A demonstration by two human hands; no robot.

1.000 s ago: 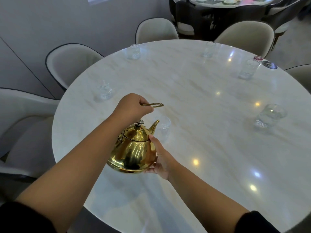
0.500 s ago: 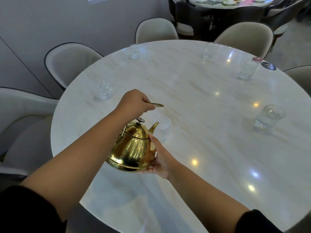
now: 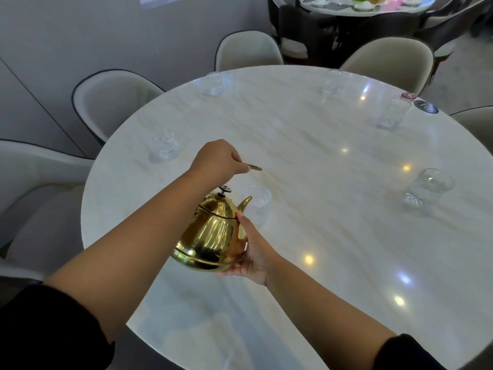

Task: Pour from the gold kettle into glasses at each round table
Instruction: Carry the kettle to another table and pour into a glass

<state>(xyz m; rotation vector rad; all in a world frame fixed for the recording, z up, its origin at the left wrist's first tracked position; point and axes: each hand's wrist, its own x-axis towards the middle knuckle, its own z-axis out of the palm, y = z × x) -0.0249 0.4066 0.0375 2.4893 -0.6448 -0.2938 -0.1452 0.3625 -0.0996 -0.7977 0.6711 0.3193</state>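
We are gripping the thin handle (image 3: 254, 167) in our left hand (image 3: 217, 158), fist closed, arm reaching forward. Our right hand (image 3: 254, 252) is supporting the gold kettle (image 3: 213, 236) from the side and below, fingers straight, not clenching. The kettle is hanging tilted between both hands, its spout by the rim of a clear glass (image 3: 257, 202). Five other glasses (image 3: 426, 188) are standing around the round marble table (image 3: 320, 182), and padded chairs (image 3: 117, 102) are surrounding it.

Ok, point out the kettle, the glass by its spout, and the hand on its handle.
kettle (image 3: 213, 236): head view, middle of its gold body.
glass (image 3: 262, 206): head view, side wall beside the spout (image 3: 246, 202).
left hand (image 3: 217, 158): head view, back of the hand, gripping the handle (image 3: 254, 168).
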